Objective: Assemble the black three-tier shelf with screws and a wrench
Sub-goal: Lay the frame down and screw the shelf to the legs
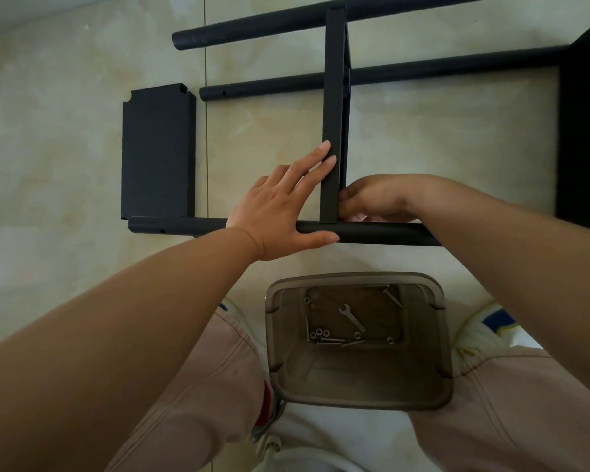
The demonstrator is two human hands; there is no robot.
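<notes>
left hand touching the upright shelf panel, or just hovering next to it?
Touching. Head view: the left hand lies with straight fingertips flat on the upright shelf panel, and its thumb rests on the near pole.

Matt black shelf panels (157, 151) and tubes (372, 233), perhaps metal; translucent plastic tub (443, 335); shiny metal wrench (352, 317).

Both arms are bare to the elbow, the left hand (280, 212) and right hand (378, 199) ungloved, above dusty-pink trousers (198, 396) with pale seam stitching and white shoes (484, 332) with blue patches.
</notes>
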